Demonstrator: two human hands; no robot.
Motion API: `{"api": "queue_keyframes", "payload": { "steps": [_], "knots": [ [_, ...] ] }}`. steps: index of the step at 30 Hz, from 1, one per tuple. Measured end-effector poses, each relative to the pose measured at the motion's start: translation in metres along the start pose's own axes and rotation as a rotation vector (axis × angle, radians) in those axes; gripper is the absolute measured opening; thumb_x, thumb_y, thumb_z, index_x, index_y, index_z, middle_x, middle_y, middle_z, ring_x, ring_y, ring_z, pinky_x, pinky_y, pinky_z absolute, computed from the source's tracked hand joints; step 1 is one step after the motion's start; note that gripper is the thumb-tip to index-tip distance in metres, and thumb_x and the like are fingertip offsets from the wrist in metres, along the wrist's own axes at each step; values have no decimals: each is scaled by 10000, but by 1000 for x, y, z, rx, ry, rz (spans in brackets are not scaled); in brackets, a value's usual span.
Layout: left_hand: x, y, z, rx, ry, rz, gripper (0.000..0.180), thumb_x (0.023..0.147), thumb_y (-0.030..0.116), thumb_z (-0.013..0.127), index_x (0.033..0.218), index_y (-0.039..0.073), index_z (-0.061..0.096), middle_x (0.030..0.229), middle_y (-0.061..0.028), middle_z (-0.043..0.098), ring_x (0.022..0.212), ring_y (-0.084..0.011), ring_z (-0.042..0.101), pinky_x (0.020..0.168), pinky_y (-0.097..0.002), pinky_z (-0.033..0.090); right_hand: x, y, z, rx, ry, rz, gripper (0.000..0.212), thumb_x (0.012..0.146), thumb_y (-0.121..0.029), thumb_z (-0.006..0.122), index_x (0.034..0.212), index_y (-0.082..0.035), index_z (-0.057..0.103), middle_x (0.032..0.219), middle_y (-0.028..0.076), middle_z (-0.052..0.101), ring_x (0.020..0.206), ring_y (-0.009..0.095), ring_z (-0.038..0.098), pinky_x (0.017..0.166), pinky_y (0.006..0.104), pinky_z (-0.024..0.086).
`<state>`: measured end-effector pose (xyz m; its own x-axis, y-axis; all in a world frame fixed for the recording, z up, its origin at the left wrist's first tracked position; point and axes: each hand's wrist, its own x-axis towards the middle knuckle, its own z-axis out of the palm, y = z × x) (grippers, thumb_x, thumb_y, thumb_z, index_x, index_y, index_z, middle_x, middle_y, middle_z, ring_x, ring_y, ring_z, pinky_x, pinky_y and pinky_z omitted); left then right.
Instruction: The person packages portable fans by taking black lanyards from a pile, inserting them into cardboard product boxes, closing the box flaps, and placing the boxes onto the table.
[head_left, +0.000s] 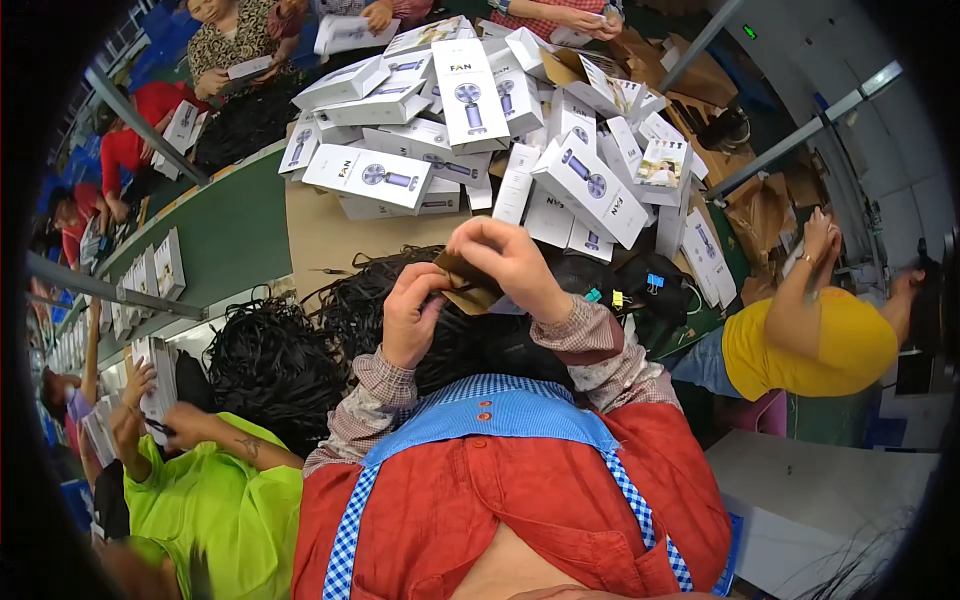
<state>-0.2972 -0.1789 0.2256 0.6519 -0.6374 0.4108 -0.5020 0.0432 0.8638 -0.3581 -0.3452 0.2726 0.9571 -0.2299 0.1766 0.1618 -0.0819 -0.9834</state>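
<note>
Close in front of my chest, both hands hold a brown cardboard piece with a bit of white showing at its lower right edge; it looks like the inside of a small carton. My left hand pinches its left side between thumb and fingers. Over its top right curls my right hand, fingers bent down onto the cardboard. What lies inside it is hidden. Just beyond my hands rises a heap of white boxes printed with a small fan. Beneath my hands spreads a tangle of black straps.
A bigger black strap pile lies to the left. Coloured binder clips sit right of my right hand. Brown paper lies farther right. People work around the green table, one in lime green close at left, one in yellow at right.
</note>
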Motion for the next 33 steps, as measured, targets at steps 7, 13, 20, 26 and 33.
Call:
{"api": "queue_keyframes", "payload": {
  "steps": [7,13,20,26,33],
  "knots": [
    [11,-6,-53,-100,-104,21,305,621,-162,553,866,16,582,989,-91,569,924,-234,578,799,-296,465,-14,19,-50,-104,-51,48,367,788,-45,567,1147,18,516,1222,120,512,1170,199,456,1017,330,324],
    [41,-33,-94,-530,-260,114,186,708,-64,566,868,26,596,1099,-113,547,1003,-209,544,864,-310,436,-32,67,-65,351,-559,590,767,660,-124,694,1342,-3,365,1226,44,499,1137,131,449,957,262,366],
    [18,-99,-59,-956,308,-387,488,864,239,595,1277,55,410,1289,-120,424,1112,-223,499,929,-352,421,-38,128,-23,527,-234,623,714,679,-156,732,1293,-1,402,1178,71,546,1057,163,537,914,290,426],
    [-41,-107,3,-920,84,-501,713,758,200,709,1334,48,318,1286,-108,437,1180,-218,456,972,-362,402,-4,133,24,513,115,417,608,756,-91,690,1272,6,383,1152,89,536,1051,175,531,933,306,417],
    [-36,-132,-14,-1068,327,-599,534,753,29,625,1254,34,442,1172,-73,556,1088,-202,539,963,-361,422,15,146,40,112,-20,330,673,757,-139,700,1314,-24,340,1185,120,494,1093,204,502,931,348,422]
  ]
}}
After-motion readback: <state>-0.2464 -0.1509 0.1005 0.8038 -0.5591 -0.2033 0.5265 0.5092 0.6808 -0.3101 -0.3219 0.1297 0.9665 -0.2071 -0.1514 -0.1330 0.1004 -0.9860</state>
